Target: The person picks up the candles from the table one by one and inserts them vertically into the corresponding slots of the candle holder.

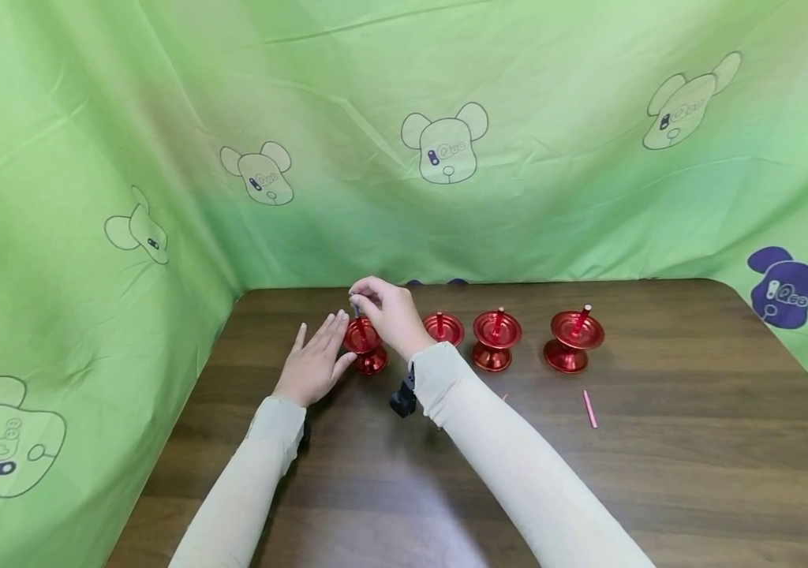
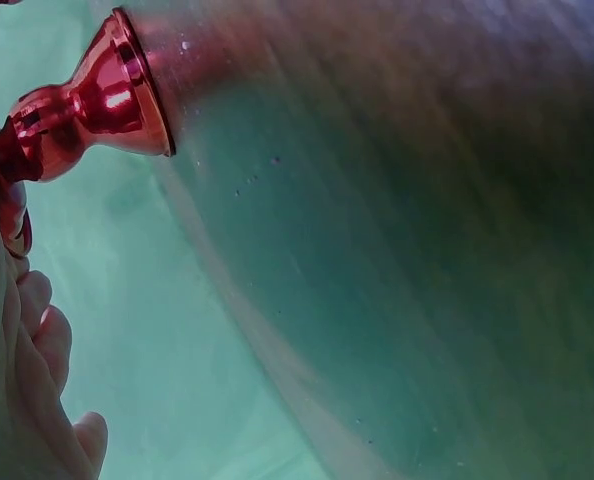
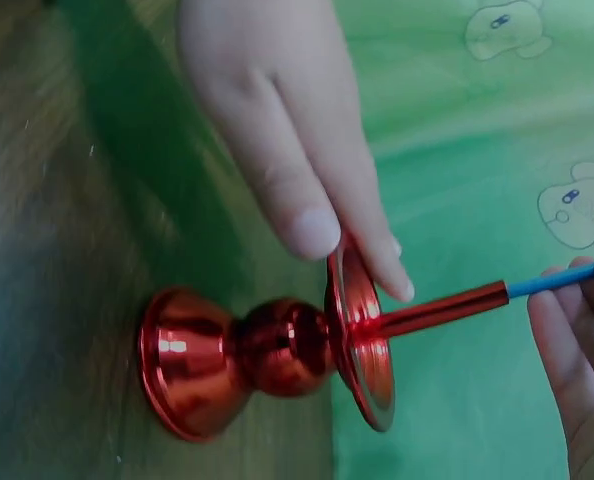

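My left hand [image 1: 315,363] holds the leftmost red metallic candle holder [image 1: 364,338] by its dish; the fingers are fairly straight. The right wrist view shows the dish rim between this hand's thumb [image 3: 312,232] and a finger. Above the same holder, my right hand [image 1: 391,315] pinches a thin blue candle [image 3: 552,282] between thumb and fingertips. The candle's lower end meets the top of the holder's upright tube [image 3: 447,308]; how deep it goes is hidden. In the left wrist view, the holder's flared base [image 2: 117,95] stands on the glossy surface.
To the right stand more red holders: one [image 1: 444,327] partly behind my right hand, another [image 1: 497,335], and the rightmost [image 1: 574,335]. A pink candle [image 1: 590,409] lies on the wooden table [image 1: 667,473]. Green printed cloth [image 1: 347,197] hangs behind and at the sides.
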A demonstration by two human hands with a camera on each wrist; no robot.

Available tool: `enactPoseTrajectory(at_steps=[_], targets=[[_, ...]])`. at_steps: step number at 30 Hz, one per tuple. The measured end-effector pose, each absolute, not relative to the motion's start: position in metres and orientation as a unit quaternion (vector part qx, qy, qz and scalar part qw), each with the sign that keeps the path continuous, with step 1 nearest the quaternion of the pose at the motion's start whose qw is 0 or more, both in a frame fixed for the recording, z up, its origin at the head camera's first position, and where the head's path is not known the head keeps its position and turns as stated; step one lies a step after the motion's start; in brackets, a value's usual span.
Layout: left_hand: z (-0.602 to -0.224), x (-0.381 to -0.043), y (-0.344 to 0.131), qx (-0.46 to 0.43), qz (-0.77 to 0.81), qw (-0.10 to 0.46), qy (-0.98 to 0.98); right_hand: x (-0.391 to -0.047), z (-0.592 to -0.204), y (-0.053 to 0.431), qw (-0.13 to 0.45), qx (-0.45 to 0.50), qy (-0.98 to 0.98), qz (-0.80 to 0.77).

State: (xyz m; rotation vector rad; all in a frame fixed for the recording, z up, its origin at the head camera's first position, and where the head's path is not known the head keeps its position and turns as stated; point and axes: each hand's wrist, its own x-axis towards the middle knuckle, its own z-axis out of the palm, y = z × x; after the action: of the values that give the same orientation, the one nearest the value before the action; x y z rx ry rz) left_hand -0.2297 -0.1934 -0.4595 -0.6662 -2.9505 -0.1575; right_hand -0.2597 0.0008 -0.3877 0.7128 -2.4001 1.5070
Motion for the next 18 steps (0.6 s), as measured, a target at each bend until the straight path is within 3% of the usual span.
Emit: enactPoseTrajectory(at_steps=[8, 18], targets=[[-0.4632, -0.2304, -0.1936, -0.22, -0.061, 0.066, -0.971, -0.2622, -0.3845, 0.002, 0.136, 0.29, -0.833, 0.452], [-0.4621, -0.2294, -0.1924, -0.216, -0.06, 0.06, -0.973, -0.2632, -0.3828, 0.0028, 0.127, 0.3, -0.843, 0.429]])
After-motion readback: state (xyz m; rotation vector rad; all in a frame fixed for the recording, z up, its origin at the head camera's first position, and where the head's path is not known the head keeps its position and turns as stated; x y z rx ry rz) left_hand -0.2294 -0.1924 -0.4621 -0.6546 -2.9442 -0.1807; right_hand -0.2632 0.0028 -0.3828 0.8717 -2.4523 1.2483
